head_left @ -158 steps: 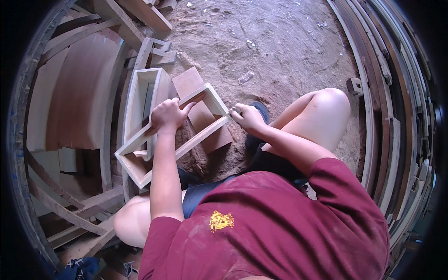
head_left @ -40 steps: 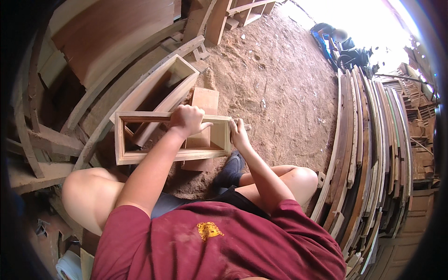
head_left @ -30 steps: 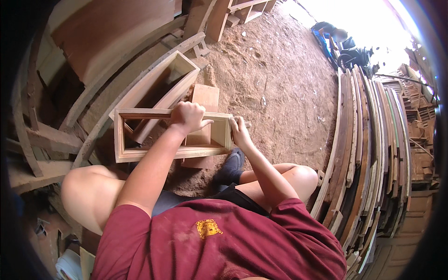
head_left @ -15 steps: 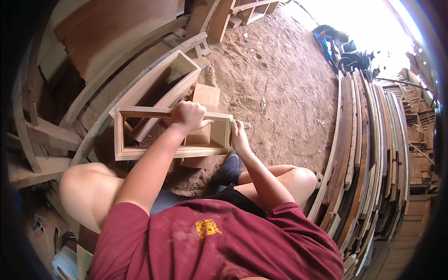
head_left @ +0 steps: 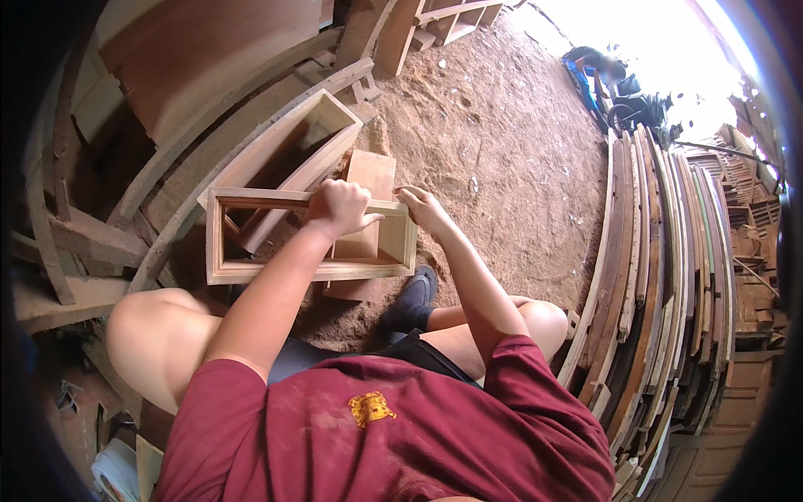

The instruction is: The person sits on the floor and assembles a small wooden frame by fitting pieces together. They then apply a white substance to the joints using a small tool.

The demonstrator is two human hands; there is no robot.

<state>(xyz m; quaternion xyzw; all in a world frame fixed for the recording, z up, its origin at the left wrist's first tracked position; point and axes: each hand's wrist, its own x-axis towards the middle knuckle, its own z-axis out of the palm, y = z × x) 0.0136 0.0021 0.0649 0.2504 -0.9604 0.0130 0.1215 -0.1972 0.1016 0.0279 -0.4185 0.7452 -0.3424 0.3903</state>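
Note:
A rectangular open wooden frame (head_left: pixel 309 272), pale and deep-sided like a small box with no panel in it, lies across in front of my knees. My left hand (head_left: pixel 339 207) is wrapped over its far rail, near the middle, with the thumb pointing right. My right hand (head_left: pixel 424 209) is at the frame's far right corner, its fingers bent together over the edge; what they hold, if anything, is hidden. Under the frame lies a reddish-brown board (head_left: pixel 370 171). Just beyond it a second long wooden box (head_left: pixel 322 109) rests tilted, partly hidden by the frame.
Curved-looking timbers and a large brown panel (head_left: pixel 209 67) stand at the left. A tall stack of long planks (head_left: pixel 644 293) runs along the right. Dusty brown ground (head_left: pixel 502 151) stretches ahead. Wooden shelving (head_left: pixel 456 21) and a dark and blue heap (head_left: pixel 619 92) are farther off.
My right hand has moved up and slightly left, from the frame's right side to its far right corner. My left hand keeps its hold; the frame has barely shifted.

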